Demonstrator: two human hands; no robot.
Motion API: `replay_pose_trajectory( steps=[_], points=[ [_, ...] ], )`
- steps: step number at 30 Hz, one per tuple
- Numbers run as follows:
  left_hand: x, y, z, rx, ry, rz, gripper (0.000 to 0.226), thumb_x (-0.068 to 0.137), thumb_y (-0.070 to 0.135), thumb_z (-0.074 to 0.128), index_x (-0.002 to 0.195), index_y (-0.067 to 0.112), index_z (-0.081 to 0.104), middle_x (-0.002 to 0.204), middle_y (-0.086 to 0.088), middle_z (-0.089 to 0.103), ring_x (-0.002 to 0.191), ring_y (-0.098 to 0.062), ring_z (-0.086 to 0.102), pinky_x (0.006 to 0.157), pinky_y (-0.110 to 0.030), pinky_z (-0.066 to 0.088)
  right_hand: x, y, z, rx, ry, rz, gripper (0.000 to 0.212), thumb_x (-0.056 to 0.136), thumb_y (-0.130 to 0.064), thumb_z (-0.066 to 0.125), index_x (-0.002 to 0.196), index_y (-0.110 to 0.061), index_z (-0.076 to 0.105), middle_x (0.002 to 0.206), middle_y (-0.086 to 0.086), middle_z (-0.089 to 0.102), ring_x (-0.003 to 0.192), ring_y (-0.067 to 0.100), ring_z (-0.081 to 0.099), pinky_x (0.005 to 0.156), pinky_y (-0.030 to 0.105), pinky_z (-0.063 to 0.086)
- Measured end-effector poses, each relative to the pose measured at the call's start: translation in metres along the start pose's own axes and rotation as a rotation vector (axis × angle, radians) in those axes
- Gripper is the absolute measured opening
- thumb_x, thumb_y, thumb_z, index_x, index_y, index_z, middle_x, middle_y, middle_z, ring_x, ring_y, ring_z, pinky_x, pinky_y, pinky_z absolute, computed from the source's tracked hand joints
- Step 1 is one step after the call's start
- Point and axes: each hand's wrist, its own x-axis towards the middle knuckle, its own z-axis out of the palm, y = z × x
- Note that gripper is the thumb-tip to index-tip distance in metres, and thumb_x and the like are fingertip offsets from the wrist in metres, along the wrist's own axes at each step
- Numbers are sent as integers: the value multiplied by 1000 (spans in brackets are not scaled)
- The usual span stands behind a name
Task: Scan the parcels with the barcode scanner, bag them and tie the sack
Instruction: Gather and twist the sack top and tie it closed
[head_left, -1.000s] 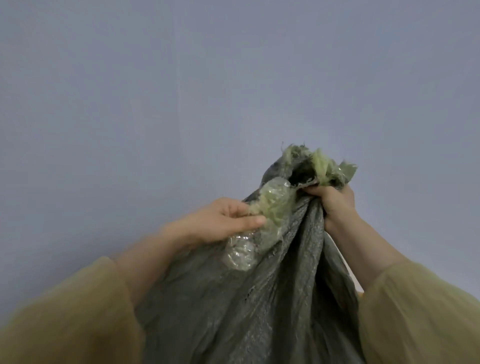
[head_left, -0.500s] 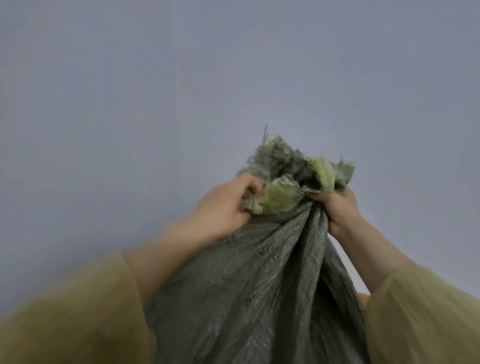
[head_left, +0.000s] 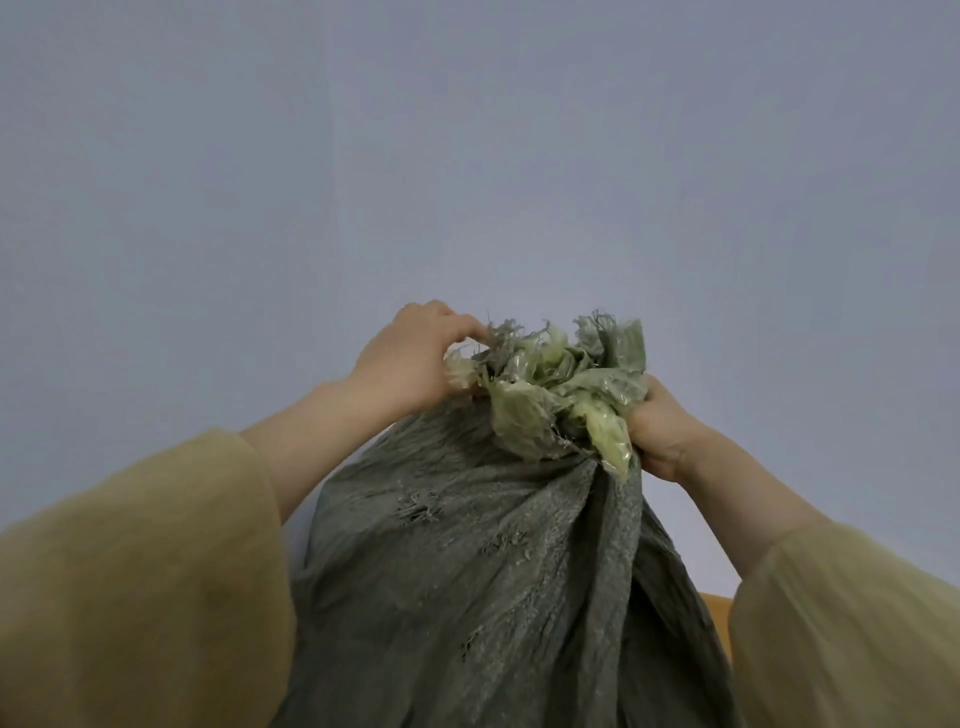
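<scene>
- The sack (head_left: 467, 561) is grey-green woven cloth, crumpled, with small frayed holes, standing between both forearms before a plain grey wall (head_left: 467, 156).
- Its mouth (head_left: 550, 384) is bunched into a ragged tuft showing pale yellow-green lining and loose threads.
- The left hand (head_left: 405, 364) pinches the tuft's left edge with curled fingers.
- The right hand (head_left: 660, 426) grips the tuft's right side, fingers wrapped tight.
- Olive sleeves (head_left: 130, 582) cover both arms.

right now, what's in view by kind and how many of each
sack: 1
hands: 2, left hand and right hand, both gripping the sack's mouth
sleeves: 2, left sleeve and right sleeve
total: 5
</scene>
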Motion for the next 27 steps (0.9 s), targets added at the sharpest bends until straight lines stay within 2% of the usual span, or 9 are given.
replay_pose_trajectory(
  steps=[3,6,8,10,12,16,20,23,27],
  points=[
    [-5,2,-4,99,-70,-210,42,84,27,68,123,23,55,113,1,62,93,-22,61,75,-33,49,-4,-6,5,34,-73,0,35,63,28,63,77,-4,69,67,3,72,65,15,68,57,26,56],
    [-12,10,2,-697,-83,-488,28,86,6,66,113,5,61,101,-15,65,65,-25,69,63,-33,59,-7,-10,12,59,-126,-10,38,49,21,65,77,-5,70,70,4,73,69,15,71,58,25,55],
    [-20,18,3,-1278,-43,-617,12,86,-6,59,97,-1,63,93,-17,66,65,-19,68,55,-24,58,-6,-11,15,40,-132,-28,43,56,30,64,83,-3,68,73,4,73,71,15,71,59,24,55],
    [-30,19,8,-1651,-32,-599,15,84,-11,55,96,-4,61,93,-16,67,74,-17,69,62,-22,58,-4,-13,16,31,-108,-42,46,62,36,57,86,-3,66,70,0,73,69,12,70,57,23,54],
    [-40,17,15,-1876,-56,-461,44,72,-17,60,115,-6,53,110,-17,64,93,-19,68,81,-25,57,-3,-13,16,38,-72,-37,49,62,36,55,87,-4,65,67,-3,72,67,10,70,55,22,53],
    [-57,25,35,-1352,-100,-115,98,55,-1,78,138,24,31,135,18,46,125,5,44,103,-15,37,0,-9,22,75,-58,-20,48,61,34,57,91,-3,65,72,3,73,72,19,71,57,30,56],
    [-44,33,47,-912,-84,-131,147,36,46,91,149,22,0,149,7,33,138,-7,32,115,-35,29,1,-10,26,71,-100,6,44,64,35,51,82,-2,65,66,4,71,65,18,70,56,31,57],
    [-37,41,45,-784,-42,-165,121,26,54,86,130,27,29,128,9,49,128,-17,42,113,-41,30,5,-8,26,47,-128,48,42,59,35,53,73,-2,68,65,5,70,64,19,69,56,30,57],
    [-37,47,47,-839,40,-196,86,38,26,95,111,29,48,101,17,59,100,-3,60,86,-12,47,11,-8,30,-98,-112,80,26,76,21,59,84,-2,68,85,13,72,80,25,69,72,36,59]
  ],
)
